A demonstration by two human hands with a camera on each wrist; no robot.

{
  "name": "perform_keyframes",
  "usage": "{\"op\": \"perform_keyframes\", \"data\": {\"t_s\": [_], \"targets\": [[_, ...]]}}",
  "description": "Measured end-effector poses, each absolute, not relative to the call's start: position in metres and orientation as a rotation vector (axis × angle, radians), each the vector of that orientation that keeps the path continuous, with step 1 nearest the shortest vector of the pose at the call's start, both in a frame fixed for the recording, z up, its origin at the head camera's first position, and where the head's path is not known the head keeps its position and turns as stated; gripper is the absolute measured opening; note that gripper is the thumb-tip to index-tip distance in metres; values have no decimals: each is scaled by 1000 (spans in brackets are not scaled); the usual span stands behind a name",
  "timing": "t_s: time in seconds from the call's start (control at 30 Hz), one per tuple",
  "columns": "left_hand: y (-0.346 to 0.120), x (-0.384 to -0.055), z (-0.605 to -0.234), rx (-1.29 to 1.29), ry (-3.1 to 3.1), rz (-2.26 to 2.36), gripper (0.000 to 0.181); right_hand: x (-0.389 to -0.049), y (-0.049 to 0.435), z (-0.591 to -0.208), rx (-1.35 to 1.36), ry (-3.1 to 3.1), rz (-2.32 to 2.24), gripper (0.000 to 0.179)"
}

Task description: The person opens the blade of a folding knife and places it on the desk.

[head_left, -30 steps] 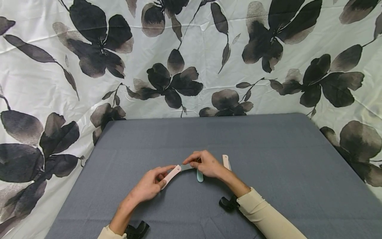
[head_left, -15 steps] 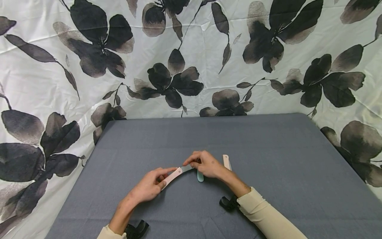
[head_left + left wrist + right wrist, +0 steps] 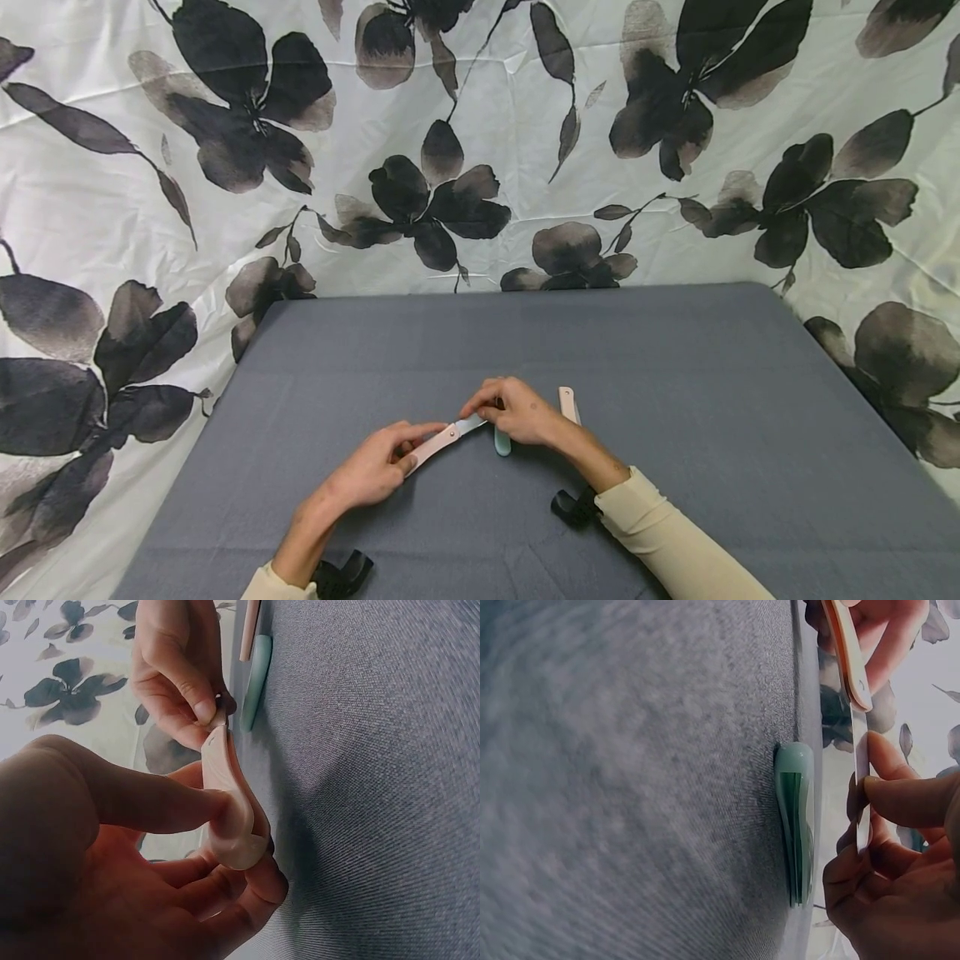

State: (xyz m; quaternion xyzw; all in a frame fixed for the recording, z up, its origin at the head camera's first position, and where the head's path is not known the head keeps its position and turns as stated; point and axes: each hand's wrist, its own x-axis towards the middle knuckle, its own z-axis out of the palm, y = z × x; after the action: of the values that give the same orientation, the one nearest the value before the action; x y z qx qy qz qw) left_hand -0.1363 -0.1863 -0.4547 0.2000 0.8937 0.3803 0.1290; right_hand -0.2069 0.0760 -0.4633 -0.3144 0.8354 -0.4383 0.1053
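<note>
Low over the table, my left hand point(image 3: 369, 468) pinches the pink handle point(image 3: 429, 450) of a folding knife between thumb and fingers. Its metal blade point(image 3: 860, 739) extends from the riveted end, almost in line with the handle. My right hand point(image 3: 522, 414) grips that blade between thumb and fingertips, covering much of it in the head view. Just below the right hand, a mint-green folding knife point(image 3: 796, 769) lies on the table. A second pink folding knife point(image 3: 566, 402) lies beyond the right wrist, partly hidden by it in the head view.
Grey cloth covers the table point(image 3: 660, 367). White fabric point(image 3: 480, 108) with dark flowers hangs along the back and sides. Black camera mounts point(image 3: 574, 508) sit at both wrists, close to the tabletop.
The pink handle has swung slightly so that it stands straighter with the blade. My left index finger has shifted a little to the right. The right hand has hardly moved.
</note>
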Motion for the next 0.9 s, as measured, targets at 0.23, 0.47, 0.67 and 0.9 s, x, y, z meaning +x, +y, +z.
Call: {"op": "perform_keyframes", "data": {"t_s": [0.23,0.47,0.67,0.9], "targets": [[-187,-137,-453,591,2573,1081,55,-207,76,-461,-980,2456,-1251,26],[-187,-137,-455,597,2560,1117,56,-210,78,-461,-983,2438,-1252,25],[-184,-136,-457,577,2530,1214,55,-216,81,-455,-880,2397,-1361,20],[-180,-134,-460,537,2530,1323,54,-218,77,-456,-671,2303,-1642,19]]}}
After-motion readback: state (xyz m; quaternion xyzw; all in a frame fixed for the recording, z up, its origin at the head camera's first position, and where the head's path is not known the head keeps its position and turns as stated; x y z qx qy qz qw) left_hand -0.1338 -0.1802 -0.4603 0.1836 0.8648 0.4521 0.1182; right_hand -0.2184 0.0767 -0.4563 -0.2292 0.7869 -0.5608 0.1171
